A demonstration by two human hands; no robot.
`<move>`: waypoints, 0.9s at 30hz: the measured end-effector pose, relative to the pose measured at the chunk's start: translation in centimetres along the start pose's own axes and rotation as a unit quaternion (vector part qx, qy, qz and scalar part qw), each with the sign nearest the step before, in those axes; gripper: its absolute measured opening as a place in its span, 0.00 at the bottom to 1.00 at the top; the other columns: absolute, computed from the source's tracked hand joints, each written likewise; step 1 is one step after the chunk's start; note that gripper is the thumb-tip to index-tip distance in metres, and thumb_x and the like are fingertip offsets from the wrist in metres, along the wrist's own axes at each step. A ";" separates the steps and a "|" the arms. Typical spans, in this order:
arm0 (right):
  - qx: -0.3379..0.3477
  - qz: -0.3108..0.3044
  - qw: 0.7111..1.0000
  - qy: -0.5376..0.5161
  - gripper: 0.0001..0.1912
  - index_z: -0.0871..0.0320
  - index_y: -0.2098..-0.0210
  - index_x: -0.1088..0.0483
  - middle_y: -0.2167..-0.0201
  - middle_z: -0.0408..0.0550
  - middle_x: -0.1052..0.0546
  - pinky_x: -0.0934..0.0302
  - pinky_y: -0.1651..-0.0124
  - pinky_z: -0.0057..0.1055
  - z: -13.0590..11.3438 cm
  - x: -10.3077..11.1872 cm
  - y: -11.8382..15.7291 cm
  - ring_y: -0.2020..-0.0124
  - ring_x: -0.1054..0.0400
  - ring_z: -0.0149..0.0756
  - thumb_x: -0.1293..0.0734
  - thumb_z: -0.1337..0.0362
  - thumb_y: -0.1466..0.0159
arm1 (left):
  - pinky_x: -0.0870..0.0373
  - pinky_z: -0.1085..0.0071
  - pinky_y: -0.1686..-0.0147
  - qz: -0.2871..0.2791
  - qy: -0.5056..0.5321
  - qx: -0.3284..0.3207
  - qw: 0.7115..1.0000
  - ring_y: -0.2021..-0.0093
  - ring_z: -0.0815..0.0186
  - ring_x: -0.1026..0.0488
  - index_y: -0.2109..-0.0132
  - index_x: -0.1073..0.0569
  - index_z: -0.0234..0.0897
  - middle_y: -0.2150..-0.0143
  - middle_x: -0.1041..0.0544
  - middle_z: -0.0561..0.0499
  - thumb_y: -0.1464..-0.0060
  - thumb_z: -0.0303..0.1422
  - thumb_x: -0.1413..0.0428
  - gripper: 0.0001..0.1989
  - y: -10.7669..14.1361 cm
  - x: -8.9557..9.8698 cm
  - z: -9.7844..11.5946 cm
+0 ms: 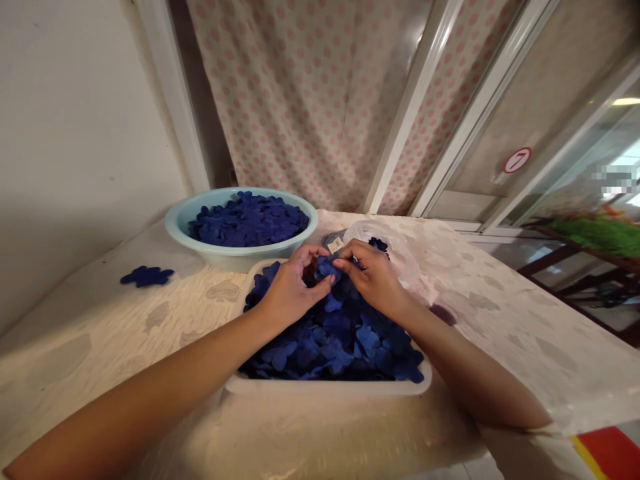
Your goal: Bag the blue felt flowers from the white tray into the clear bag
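Observation:
My left hand (293, 290) and my right hand (373, 279) meet above a white rectangular tray (325, 385), both pinching a dark blue fabric flower (326, 268). Beneath them, the tray holds a deep heap of loose blue flower cutouts (333, 337). My wrists and forearms hide part of the heap and the tray's far rim. Behind the tray stands a round pale blue basin (200, 230), filled with more blue flowers (249, 220). A single blue flower (147, 276) lies on the tablecloth to the left, apart from both hands.
A translucent plastic bag (380, 248) with a small label and some blue pieces lies behind my right hand. A pale patterned tablecloth (515, 333) covers the table, with a wall (75, 153) at the left and a polka-dot curtain (300, 87) behind.

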State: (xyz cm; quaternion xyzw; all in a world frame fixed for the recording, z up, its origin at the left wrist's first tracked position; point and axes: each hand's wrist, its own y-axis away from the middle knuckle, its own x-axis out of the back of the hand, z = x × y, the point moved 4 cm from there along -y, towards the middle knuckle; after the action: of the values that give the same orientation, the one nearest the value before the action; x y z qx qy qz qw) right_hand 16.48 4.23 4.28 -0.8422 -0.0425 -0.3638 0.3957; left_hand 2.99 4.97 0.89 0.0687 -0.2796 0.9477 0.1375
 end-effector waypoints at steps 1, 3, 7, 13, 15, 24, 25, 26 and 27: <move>-0.001 -0.001 1.000 0.000 0.09 0.58 0.75 0.38 0.75 0.43 0.34 0.45 0.67 0.28 0.0 0.0 0.0 0.71 0.39 0.30 0.39 0.66 0.38 | 0.40 0.75 0.70 0.000 0.000 0.002 1.000 0.70 0.71 0.37 0.57 0.38 0.37 0.70 0.35 0.55 0.53 0.27 0.45 0.14 0.0 0.0 0.0; -0.002 -0.001 1.000 0.001 0.09 0.58 0.75 0.37 0.75 0.43 0.33 0.45 0.67 0.28 0.0 0.1 0.0 0.71 0.38 0.31 0.39 0.66 0.38 | 0.41 0.76 0.71 0.000 -0.002 0.006 1.000 0.71 0.72 0.39 0.57 0.38 0.37 0.71 0.37 0.56 0.53 0.27 0.45 0.14 0.0 0.0 0.1; -0.004 0.013 1.000 0.013 0.09 0.59 0.75 0.36 0.76 0.43 0.33 0.45 0.67 0.28 0.1 0.2 0.0 0.72 0.38 0.30 0.39 0.67 0.38 | 0.41 0.75 0.71 0.001 0.010 0.008 1.000 0.71 0.72 0.38 0.57 0.37 0.37 0.71 0.36 0.56 0.53 0.27 0.45 0.14 -0.1 -0.1 0.1; -0.022 0.072 0.994 0.073 0.09 0.58 0.77 0.38 0.77 0.43 0.34 0.45 0.68 0.29 0.5 0.8 0.0 0.73 0.39 0.31 0.39 0.67 0.40 | 0.40 0.75 0.72 0.009 0.047 0.037 0.998 0.73 0.72 0.37 0.59 0.38 0.37 0.71 0.34 0.56 0.54 0.27 0.44 0.14 -0.2 0.0 -0.1; -0.027 0.103 0.990 0.092 0.08 0.58 0.77 0.39 0.78 0.43 0.34 0.46 0.69 0.29 0.6 1.1 0.0 0.74 0.40 0.31 0.39 0.68 0.41 | 0.39 0.75 0.71 0.011 0.052 0.040 0.998 0.73 0.72 0.36 0.59 0.38 0.37 0.71 0.33 0.56 0.54 0.27 0.43 0.15 -0.2 0.0 -0.1; -0.056 0.099 0.992 0.050 0.03 0.57 0.73 0.40 0.77 0.41 0.34 0.46 0.72 0.27 1.0 0.6 0.0 0.76 0.41 0.29 0.39 0.70 0.46 | 0.36 0.73 0.68 0.019 0.041 0.030 0.999 0.70 0.70 0.33 0.59 0.37 0.37 0.69 0.31 0.54 0.54 0.27 0.43 0.14 -0.2 0.1 -0.1; -0.061 0.096 0.992 0.048 0.03 0.57 0.73 0.40 0.77 0.41 0.34 0.47 0.73 0.26 1.2 0.6 0.1 0.77 0.42 0.28 0.39 0.70 0.46 | 0.36 0.73 0.68 0.017 0.038 0.029 0.999 0.70 0.70 0.33 0.59 0.37 0.37 0.69 0.31 0.54 0.54 0.27 0.44 0.14 -0.2 0.1 -0.1; -0.065 0.094 0.992 0.049 0.03 0.57 0.73 0.40 0.78 0.40 0.34 0.47 0.73 0.26 1.3 0.6 0.1 0.78 0.42 0.27 0.39 0.70 0.46 | 0.36 0.73 0.68 0.016 0.033 0.027 0.999 0.70 0.70 0.33 0.59 0.37 0.37 0.69 0.31 0.54 0.55 0.27 0.43 0.15 -0.2 0.2 -0.1; -0.067 0.092 0.992 0.051 0.03 0.57 0.73 0.40 0.78 0.40 0.34 0.47 0.74 0.26 1.4 0.5 0.1 0.78 0.42 0.27 0.39 0.70 0.46 | 0.37 0.73 0.68 0.016 0.027 0.025 0.999 0.69 0.70 0.33 0.59 0.37 0.37 0.69 0.31 0.54 0.55 0.27 0.43 0.15 -0.2 0.2 -0.1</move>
State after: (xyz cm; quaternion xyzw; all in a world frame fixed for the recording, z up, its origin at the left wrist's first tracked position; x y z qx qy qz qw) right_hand 17.72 5.04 3.99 -0.8476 0.0799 -0.3701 0.3717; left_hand 2.82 5.23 0.90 0.0424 -0.2529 0.9581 0.1279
